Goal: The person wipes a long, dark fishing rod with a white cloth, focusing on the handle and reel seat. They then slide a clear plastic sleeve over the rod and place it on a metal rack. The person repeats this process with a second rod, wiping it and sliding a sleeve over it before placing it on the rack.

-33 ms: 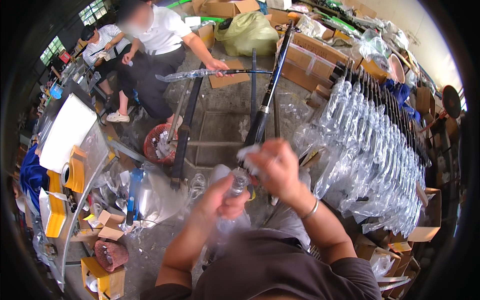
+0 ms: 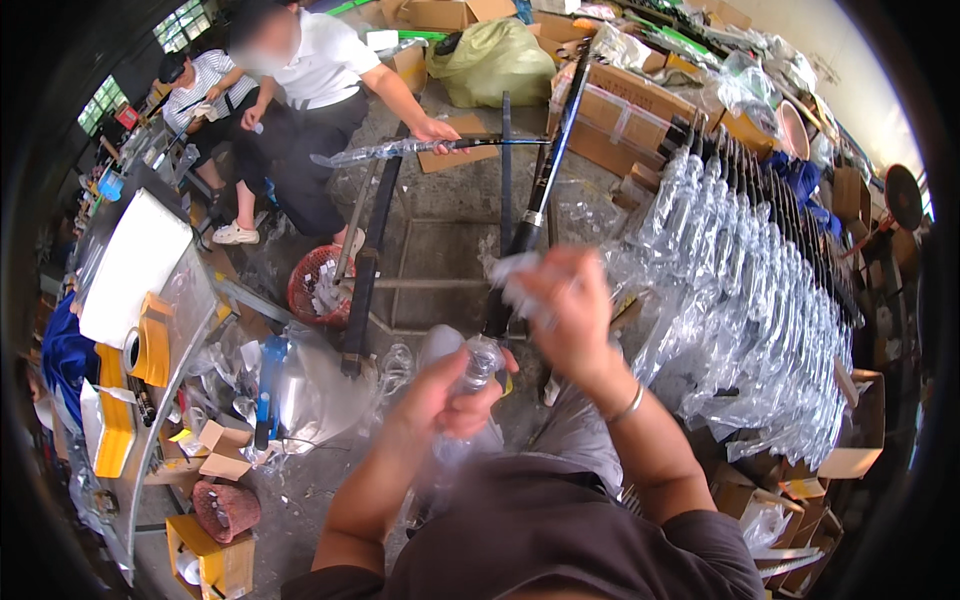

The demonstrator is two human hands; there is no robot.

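While hands [image 2: 440, 393] overhang floor [image 2: 435, 250], cartons [image 2: 625, 112] flank it.

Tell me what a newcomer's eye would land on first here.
Probably the long row of plastic-wrapped rods on the right, glinting brightly. Next, near the middle, the left hand grips clear plastic, with the motion-blurred right hand above and to its right. At the top centre, a big yellow-green sack bulges beside cardboard boxes.
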